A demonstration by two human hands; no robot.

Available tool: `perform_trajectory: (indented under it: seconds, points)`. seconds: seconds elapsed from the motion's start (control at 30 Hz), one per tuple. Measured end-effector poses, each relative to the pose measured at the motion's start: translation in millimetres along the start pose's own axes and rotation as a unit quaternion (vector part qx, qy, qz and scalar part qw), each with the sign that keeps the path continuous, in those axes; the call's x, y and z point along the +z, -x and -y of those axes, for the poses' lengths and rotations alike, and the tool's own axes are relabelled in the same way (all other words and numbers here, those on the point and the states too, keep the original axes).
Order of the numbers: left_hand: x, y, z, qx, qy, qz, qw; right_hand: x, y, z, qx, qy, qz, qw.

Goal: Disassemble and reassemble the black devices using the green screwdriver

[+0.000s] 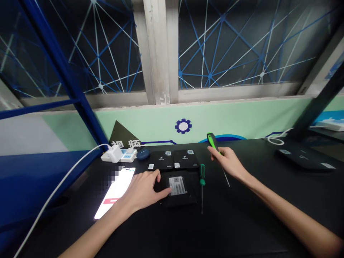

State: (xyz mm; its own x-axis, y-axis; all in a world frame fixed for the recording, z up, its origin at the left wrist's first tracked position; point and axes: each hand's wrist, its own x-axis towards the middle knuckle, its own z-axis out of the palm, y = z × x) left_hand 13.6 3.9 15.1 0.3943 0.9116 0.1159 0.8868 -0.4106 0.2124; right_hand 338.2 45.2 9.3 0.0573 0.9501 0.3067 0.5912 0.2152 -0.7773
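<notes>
a black table (249, 229) fills the lower part of the view. behind it runs a pale green wall (215, 122) with a blue gear emblem (183, 126), and above that is a window (236, 46) whose panes show a blue and white net pattern. a blue metal frame (64, 82) rises at the left of the table.

near the middle of the table lies a flat black device (181, 195), and two black square panels (161, 160) (186, 159) sit side by side just behind it. a third black panel (303, 157) lies well off to the right. left of the device is a phone (115, 193) with its screen lit, and beyond the phone sit a white power strip (126, 154) and a white charger (115, 154), with a white cable (53, 193) running off toward the lower left.

the left hand (142, 191) is open and holds nothing, its fingers spread and resting on the near left part of the device. the right hand (225, 163) is raised above the table, closed around a green and black screwdriver (213, 143), the shaft pointing down past the palm. a second screwdriver (202, 182) with a green handle lies just right of the device. a white label (177, 186) sits on the device's top face, just beside the left index fingertip (168, 191).
</notes>
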Motion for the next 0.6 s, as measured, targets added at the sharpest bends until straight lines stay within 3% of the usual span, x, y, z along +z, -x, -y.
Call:
perform_trajectory:
  seconds: [0.23,0.4,0.6]
  points:
    - [2.7,0.7,0.4,0.041,0.076,0.023,0.996,5.5,-6.6,-14.4,-0.044,0.201,0.021,0.978]
    - [3.1,1.6,-2.3,0.077,0.094,0.003,0.993,8.9,-3.9,-14.0,-0.004,0.276,0.064,0.959]
    - [-3.9,0.8,4.2,0.059,0.052,0.013,0.997,13.2,0.3,-5.3,0.049,0.384,0.078,0.919]
